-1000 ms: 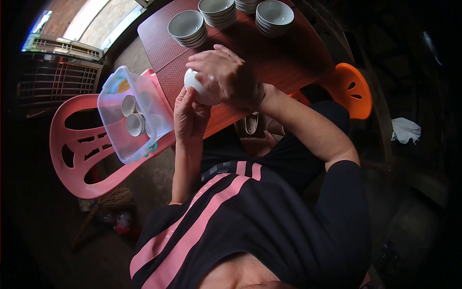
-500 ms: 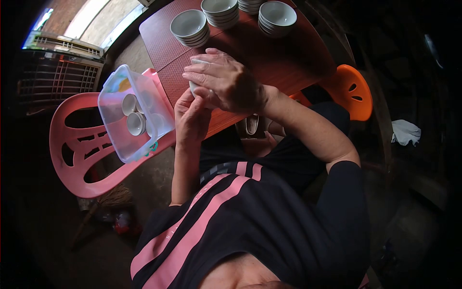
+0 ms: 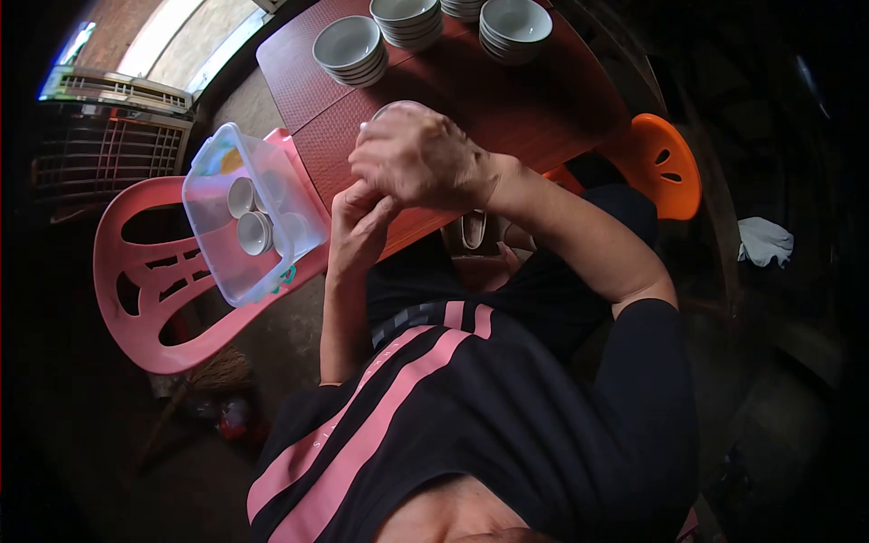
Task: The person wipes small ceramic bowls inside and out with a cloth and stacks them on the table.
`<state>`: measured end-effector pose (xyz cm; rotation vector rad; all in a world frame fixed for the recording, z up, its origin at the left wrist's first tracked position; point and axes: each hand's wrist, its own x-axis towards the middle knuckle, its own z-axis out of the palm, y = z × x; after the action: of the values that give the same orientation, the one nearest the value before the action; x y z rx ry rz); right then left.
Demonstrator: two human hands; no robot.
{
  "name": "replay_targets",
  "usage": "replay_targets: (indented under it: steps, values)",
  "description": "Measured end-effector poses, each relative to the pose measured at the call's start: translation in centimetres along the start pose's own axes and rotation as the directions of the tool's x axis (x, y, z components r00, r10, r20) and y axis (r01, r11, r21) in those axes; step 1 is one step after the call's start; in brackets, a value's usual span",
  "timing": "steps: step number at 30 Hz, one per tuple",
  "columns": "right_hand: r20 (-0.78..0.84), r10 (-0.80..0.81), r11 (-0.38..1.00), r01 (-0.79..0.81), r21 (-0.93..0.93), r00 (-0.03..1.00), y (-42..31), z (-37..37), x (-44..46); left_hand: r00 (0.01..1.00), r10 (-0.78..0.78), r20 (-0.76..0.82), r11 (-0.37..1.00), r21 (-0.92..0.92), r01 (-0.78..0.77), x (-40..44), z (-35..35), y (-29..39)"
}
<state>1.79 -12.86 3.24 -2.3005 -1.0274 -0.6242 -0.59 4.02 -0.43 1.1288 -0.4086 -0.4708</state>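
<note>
Above the near edge of the table, both hands close around a small white bowl (image 3: 396, 107), mostly covered, with only a pale rim edge showing. My right hand (image 3: 418, 161) lies over it with curled fingers, slightly blurred. Below, my left hand (image 3: 358, 215) grips it from the near side, thumb and fingers pressed together. Beyond the hands stand stacks of white bowls: the nearest stack (image 3: 349, 52) at left, a middle stack (image 3: 407, 23), and a right stack (image 3: 514, 32). A further stack (image 3: 462, 7) is cut off by the top edge.
A clear plastic box (image 3: 217, 262) holding several small white cups (image 3: 254, 233) rests on a pink chair (image 3: 122, 317), left of the red-brown table (image 3: 312, 122). An orange chair (image 3: 665, 167) stands at right. A white cloth (image 3: 765, 242) lies farther right.
My right hand has turned, its fingers curling in from a flatter, spread pose, so less of the bowl shows. My left hand has barely shifted.
</note>
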Motion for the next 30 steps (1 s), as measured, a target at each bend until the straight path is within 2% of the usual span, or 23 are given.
replay_targets:
  steps: [1,2,3,4,5,6,7,8,11,13,14,15,16,17,20,22,23,25,26,27,28,29,30]
  values:
    - [0.039,0.015,1.000,-0.015,0.002,0.999,1.4,0.2,0.1,0.997,-0.080,-0.019,0.996,0.027,0.080,0.1,0.7,0.9]
    - [-0.068,0.105,0.961,-0.084,0.263,0.992,3.0,1.2,-0.2,0.997,-0.080,-0.015,0.996,0.027,0.080,0.0,0.9,0.9]
    - [0.185,0.381,0.677,-0.410,0.611,0.906,3.7,0.7,-0.2,1.000,-0.018,0.001,0.998,-0.066,0.018,-0.1,1.0,0.9]
    - [0.505,0.479,0.189,-0.646,0.739,0.718,4.2,0.3,-0.3,0.999,0.042,0.013,0.987,-0.157,-0.040,-0.1,1.1,1.0]
    - [0.422,0.569,0.058,-0.546,0.835,0.706,4.2,0.6,-0.1,0.999,0.041,0.018,0.987,-0.154,-0.038,-0.1,1.1,1.0]
    - [0.551,0.512,-0.334,-0.438,0.834,0.659,3.8,0.8,-0.6,0.994,0.105,-0.031,0.973,-0.205,-0.110,0.0,1.2,0.9]
    - [0.655,0.404,-0.675,-0.275,0.684,0.638,3.2,1.0,-1.2,0.982,0.167,-0.086,0.950,-0.253,-0.183,0.0,1.2,0.7]
    - [0.614,0.447,-0.710,-0.159,0.686,0.651,2.5,1.9,-1.1,0.978,0.173,-0.114,0.951,-0.237,-0.196,-0.1,1.0,0.5]
    - [0.709,0.432,-0.770,-0.180,0.612,0.558,1.9,1.1,-1.6,0.989,0.093,-0.112,0.992,-0.069,-0.101,0.0,0.1,-0.2]
    - [0.722,0.465,-0.746,-0.212,0.631,0.513,2.1,0.1,-1.0,0.997,0.072,-0.019,0.991,-0.112,-0.074,0.1,0.4,0.5]
    - [0.690,0.521,-0.625,-0.327,0.709,0.503,2.8,0.3,-0.7,0.995,0.058,0.078,0.987,-0.152,-0.045,0.3,0.7,1.1]
    - [0.651,0.570,-0.485,-0.435,0.759,0.501,3.2,0.5,-0.5,0.997,-0.017,0.079,0.953,-0.299,0.040,0.3,0.5,1.5]
    - [0.630,0.594,-0.347,-0.548,0.761,0.499,3.2,0.6,-0.6,0.997,-0.014,0.076,0.954,-0.298,0.036,0.3,0.7,2.0]
    - [0.631,0.592,-0.343,-0.551,0.761,0.502,3.3,1.2,-0.7,0.999,-0.047,0.024,0.943,-0.329,0.052,0.3,1.0,2.6]
    - [0.658,0.572,-0.599,-0.298,0.743,0.490,2.7,1.9,-1.5,0.997,-0.040,-0.062,0.937,-0.350,0.015,0.6,1.7,2.0]
    - [0.690,0.572,-0.656,-0.257,0.710,0.444,1.4,0.6,-0.9,0.994,0.051,-0.096,0.994,-0.094,-0.060,0.6,2.0,1.5]
    - [0.720,0.568,-0.705,-0.216,0.675,0.399,1.2,0.3,-0.8,0.990,-0.026,-0.141,0.994,0.101,0.040,0.5,1.5,1.2]
    - [0.683,0.566,-0.685,-0.197,0.701,0.461,3.1,1.7,-1.3,0.996,-0.029,-0.082,0.997,0.074,0.035,0.3,0.9,0.8]
    - [0.655,0.580,-0.634,-0.237,0.737,0.485,3.2,1.1,-0.7,0.999,-0.032,-0.019,0.999,0.042,0.033,0.6,1.2,1.1]
    - [0.627,0.590,-0.578,-0.275,0.768,0.509,3.0,0.6,-0.3,0.998,-0.061,0.025,0.963,-0.262,0.066,0.9,1.2,1.7]
    - [0.586,0.653,-0.402,-0.435,0.806,0.481,2.5,-0.1,-0.2,0.995,-0.093,0.022,0.942,-0.323,0.096,1.2,1.4,2.5]
    - [0.585,0.653,-0.403,-0.433,0.806,0.481,2.6,-0.2,-0.1,0.992,-0.128,0.021,0.916,-0.381,0.126,1.4,1.6,3.2]
    - [0.482,0.669,-0.201,-0.486,0.851,0.566,2.7,-0.3,-0.1,0.995,-0.094,0.035,0.935,-0.341,0.100,1.3,0.7,2.2]
